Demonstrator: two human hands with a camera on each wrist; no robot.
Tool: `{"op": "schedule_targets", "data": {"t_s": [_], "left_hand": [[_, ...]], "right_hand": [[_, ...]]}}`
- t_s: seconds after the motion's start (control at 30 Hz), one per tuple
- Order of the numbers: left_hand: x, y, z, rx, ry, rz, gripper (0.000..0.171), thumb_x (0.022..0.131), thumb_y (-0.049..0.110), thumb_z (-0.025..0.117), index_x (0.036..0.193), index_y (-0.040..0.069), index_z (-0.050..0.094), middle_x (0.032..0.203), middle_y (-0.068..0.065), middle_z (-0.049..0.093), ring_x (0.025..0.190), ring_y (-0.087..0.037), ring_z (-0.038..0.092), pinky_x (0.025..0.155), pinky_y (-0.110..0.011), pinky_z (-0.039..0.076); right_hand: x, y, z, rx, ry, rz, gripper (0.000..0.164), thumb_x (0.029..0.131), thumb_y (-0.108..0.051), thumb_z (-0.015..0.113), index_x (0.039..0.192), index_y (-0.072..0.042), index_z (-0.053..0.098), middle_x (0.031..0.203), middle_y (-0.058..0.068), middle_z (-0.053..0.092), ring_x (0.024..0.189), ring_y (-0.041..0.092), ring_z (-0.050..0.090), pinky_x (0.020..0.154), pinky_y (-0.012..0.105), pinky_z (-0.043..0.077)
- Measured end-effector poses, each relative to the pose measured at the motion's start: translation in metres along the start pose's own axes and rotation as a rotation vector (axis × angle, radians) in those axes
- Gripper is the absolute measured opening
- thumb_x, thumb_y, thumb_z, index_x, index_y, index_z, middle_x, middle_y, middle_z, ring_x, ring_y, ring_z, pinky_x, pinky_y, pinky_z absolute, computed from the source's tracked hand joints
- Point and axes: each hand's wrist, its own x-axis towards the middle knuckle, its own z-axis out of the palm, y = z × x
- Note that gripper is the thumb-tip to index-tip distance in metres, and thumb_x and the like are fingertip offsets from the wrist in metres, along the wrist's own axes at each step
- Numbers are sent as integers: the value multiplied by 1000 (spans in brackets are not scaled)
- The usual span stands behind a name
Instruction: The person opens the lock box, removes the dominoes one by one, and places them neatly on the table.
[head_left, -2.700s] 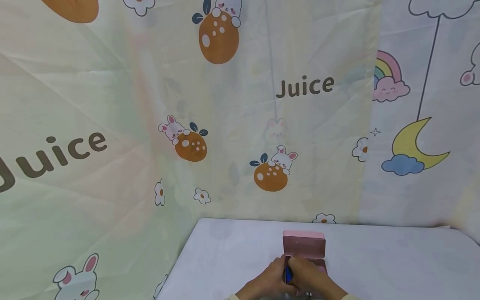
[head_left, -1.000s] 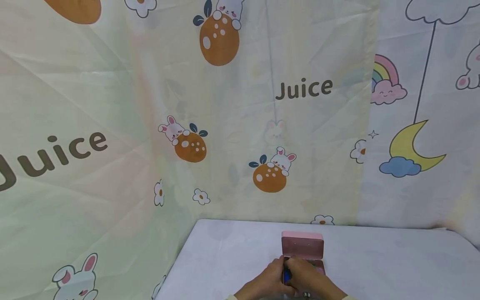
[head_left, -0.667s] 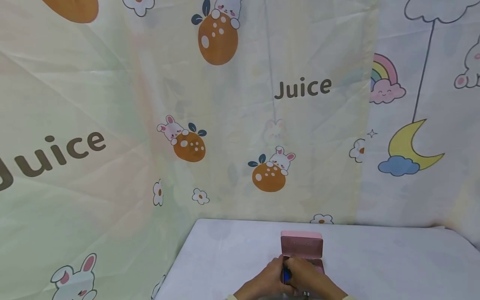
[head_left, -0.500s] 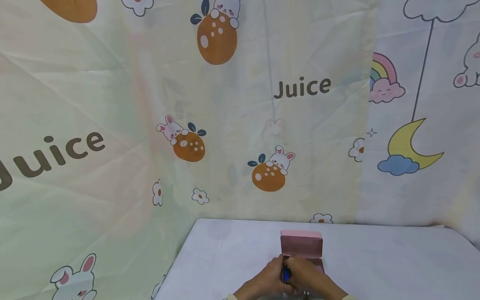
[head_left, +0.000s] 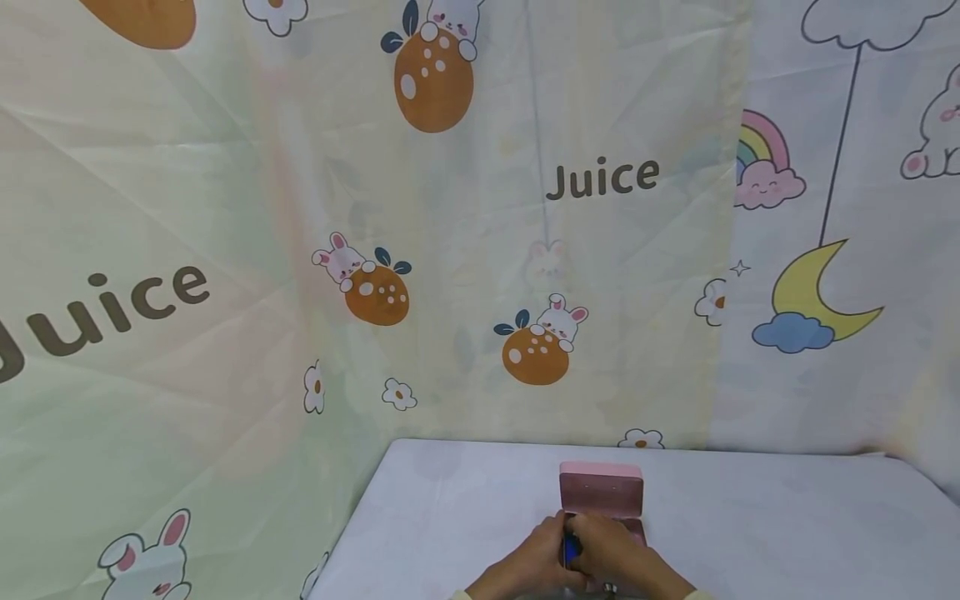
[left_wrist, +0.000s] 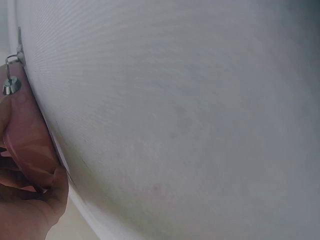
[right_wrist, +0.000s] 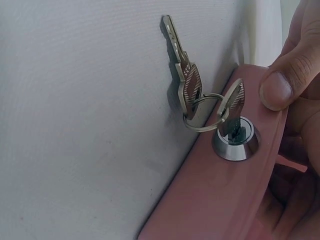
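Observation:
A pink cash box (head_left: 602, 493) stands on the table with its lid raised. In the head view my left hand (head_left: 542, 556) grips its left side, thumb across the front wall. My right hand (head_left: 611, 550) reaches down into the box, fingertips hidden inside. Something blue (head_left: 572, 548) shows between the two hands; I cannot tell whether the right hand holds it. On the box's front wall (right_wrist: 200, 200), in the right wrist view, a key (right_wrist: 232, 107) sits in the round lock (right_wrist: 237, 150). A second key (right_wrist: 189, 90) hangs from the same ring.
The white-covered table (head_left: 750, 517) extends to both sides of the box. Behind it hangs a printed cloth (head_left: 465, 333) with bunnies and the word Juice. Another cloth (head_left: 300, 500) closes off the left side.
The head view has shifted very slightly, so the box sits a little farther left in it. Both hands keep almost the same places at the box.

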Motion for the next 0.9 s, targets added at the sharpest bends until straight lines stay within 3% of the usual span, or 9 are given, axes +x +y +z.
{"op": "schedule_targets", "data": {"t_s": [0.4,0.9], "left_hand": [[-1,2,0,-16,-6,-40,73,77,31,86,135,14,45,118,4,55,102,-1,52,85,-20,48],[2,-5,3,-8,-1,1,75,75,30,86,135,12,45,116,6,56,98,1,53,80,-18,48]], "right_hand": [[-3,-3,-4,-14,-9,8,37,75,-16,86,109,-11,72,96,-1,71,80,14,59,87,53,54],[-5,1,-5,-90,31,-86,42,76,-22,87,114,-13,71,102,-1,72,86,14,63,88,51,54]]}}
